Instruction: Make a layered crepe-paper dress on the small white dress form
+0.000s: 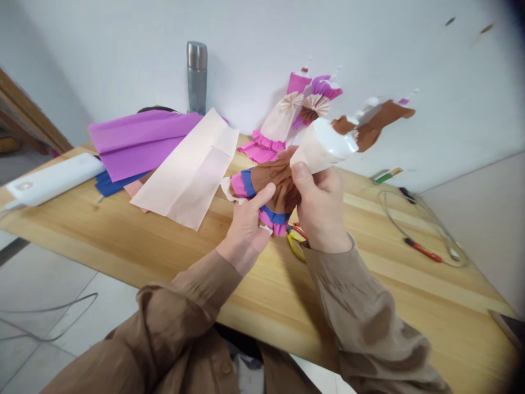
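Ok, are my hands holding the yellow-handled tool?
No, the left hand and right hand hold the brown-and-white ruffled piece, while the yellow-handled tool lies on the table.

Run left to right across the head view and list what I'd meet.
White bar, purple sheet, cream sheet, left hand, brown pleated skirt, right hand, small green item, red handle.

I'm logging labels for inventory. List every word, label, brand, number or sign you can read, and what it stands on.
No readable text.
White bar: round mark, too blurred to read.
Flask: no lettering visible.
Red handle: too blurred to tell.
Held figure: no lettering visible.
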